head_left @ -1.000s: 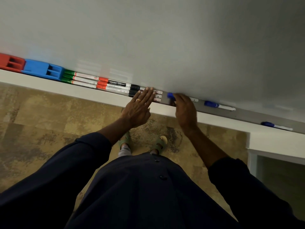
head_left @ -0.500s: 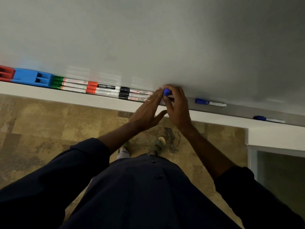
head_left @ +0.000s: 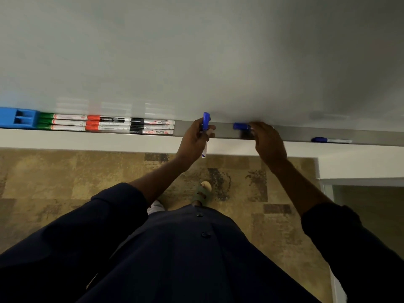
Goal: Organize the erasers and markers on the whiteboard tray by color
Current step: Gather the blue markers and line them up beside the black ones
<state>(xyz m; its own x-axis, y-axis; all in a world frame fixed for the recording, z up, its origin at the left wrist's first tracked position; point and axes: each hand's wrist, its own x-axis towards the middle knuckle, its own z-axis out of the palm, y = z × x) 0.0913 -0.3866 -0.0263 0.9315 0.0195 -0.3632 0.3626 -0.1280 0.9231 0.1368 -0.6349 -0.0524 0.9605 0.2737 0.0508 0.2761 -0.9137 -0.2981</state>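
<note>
We see a blue eraser at the left edge, green-, orange- and black-capped markers beside it, blue-capped markers centre and right, and mottled tan flooring below.

"MARKER" on black-capped marker (front row); other print too blurred

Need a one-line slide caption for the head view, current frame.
Left hand holds a blue marker upright while right hand reaches a second blue marker on the whiteboard tray.
</note>
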